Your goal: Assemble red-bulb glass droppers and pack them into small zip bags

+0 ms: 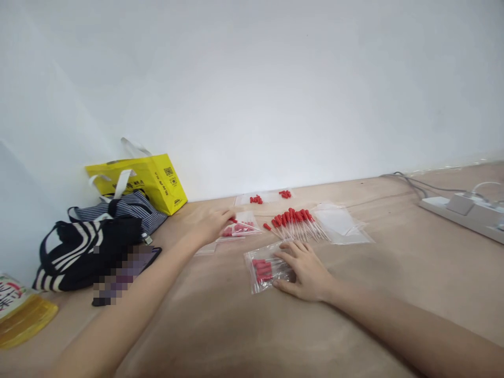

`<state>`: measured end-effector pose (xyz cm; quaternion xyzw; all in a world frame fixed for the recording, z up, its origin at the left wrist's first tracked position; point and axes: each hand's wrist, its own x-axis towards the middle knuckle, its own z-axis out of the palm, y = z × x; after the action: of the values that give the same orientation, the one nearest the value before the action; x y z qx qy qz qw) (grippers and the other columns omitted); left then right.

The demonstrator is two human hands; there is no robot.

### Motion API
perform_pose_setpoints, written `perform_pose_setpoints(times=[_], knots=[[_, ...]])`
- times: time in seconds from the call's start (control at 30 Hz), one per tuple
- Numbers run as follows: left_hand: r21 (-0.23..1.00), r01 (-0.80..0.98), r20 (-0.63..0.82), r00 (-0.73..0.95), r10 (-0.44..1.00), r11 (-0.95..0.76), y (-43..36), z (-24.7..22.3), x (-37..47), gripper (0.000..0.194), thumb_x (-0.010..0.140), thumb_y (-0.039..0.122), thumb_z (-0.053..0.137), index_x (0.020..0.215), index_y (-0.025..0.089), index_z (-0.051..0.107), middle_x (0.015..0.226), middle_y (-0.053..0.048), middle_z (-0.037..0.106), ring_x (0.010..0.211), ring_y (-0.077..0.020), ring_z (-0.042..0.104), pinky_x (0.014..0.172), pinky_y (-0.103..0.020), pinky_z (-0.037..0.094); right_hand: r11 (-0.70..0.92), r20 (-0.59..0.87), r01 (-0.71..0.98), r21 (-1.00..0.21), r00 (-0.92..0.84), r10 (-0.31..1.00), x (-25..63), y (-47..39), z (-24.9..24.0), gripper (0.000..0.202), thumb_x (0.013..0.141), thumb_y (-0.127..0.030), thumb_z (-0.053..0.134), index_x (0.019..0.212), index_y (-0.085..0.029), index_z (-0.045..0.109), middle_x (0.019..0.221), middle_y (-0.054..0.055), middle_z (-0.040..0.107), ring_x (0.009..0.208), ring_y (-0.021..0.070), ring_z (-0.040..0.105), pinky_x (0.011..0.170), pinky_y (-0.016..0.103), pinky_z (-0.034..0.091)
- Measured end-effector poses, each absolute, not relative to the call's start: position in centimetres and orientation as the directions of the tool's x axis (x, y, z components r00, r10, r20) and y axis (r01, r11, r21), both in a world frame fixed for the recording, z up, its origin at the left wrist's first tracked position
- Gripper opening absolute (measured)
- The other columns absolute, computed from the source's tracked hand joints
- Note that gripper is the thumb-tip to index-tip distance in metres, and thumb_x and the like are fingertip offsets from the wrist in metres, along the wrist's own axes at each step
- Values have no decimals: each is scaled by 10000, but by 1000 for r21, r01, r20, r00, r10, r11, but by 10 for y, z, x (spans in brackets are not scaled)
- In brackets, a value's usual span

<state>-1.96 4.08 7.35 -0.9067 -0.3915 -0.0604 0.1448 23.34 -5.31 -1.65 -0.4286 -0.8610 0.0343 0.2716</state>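
My left hand [216,224] is closed, its fingertips pinching a white stick with a red tip [249,227]. The stick points right, over small clear bags [229,239] with red pieces inside. My right hand [305,270] lies with fingers spread on a clear zip bag [255,286]; several red-tipped sticks [262,269] show inside it, and the fingers cover the bag's right part. Just beyond that hand, a fanned pile of loose red-tipped white sticks [293,218] lies on the table.
Flat clear bags [346,226] lie right of the pile. Red-tipped sticks [255,199] rest near the wall. At left are a yellow bag [163,184], a striped bag [145,210], a black bag [79,257], a phone [126,278] and a bottle [29,317]. A power strip [441,207] sits right.
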Motion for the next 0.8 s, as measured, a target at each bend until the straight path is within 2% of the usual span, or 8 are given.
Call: perform_pose_setpoints(times=[0.03,0.07,0.23,0.5,0.8], knots=[[-148,774,319,627,711,-616,27,72,-34,138,816,182,384,851,174,518,854,-47,584,793,-166,544,697,-269,413,631,427,720,-288,-494,758,234,-52,-16,520,692,-505,528,1115,-202,509,1092,97,490,1009,251,414,824,392,305],[-81,798,357,583,730,-598,12,68,-46,159,832,218,361,837,178,515,819,-35,592,759,-158,553,671,-257,422,629,409,722,-289,-501,763,235,-51,-16,539,692,-519,520,1126,-199,502,1081,98,501,999,250,422,823,391,305],[55,843,423,465,777,-535,-41,40,-78,190,831,268,365,797,182,531,761,-24,614,701,-147,574,634,-242,437,599,340,738,-310,-503,795,235,-50,-15,532,709,-551,482,1125,-220,502,1006,89,538,925,238,465,792,396,309],[89,823,397,488,778,-561,-49,25,-65,193,832,242,383,813,186,567,809,-27,624,755,-147,580,675,-249,443,603,345,735,-310,-504,792,237,-50,-18,508,714,-555,481,1104,-230,510,992,76,536,913,231,470,771,386,316],[133,792,410,504,760,-596,-45,20,-43,187,837,238,402,835,194,584,790,-27,560,722,-127,541,667,-240,435,609,348,721,-331,-507,789,237,-50,-19,508,711,-536,502,1105,-215,510,998,80,529,910,234,463,784,400,314]])
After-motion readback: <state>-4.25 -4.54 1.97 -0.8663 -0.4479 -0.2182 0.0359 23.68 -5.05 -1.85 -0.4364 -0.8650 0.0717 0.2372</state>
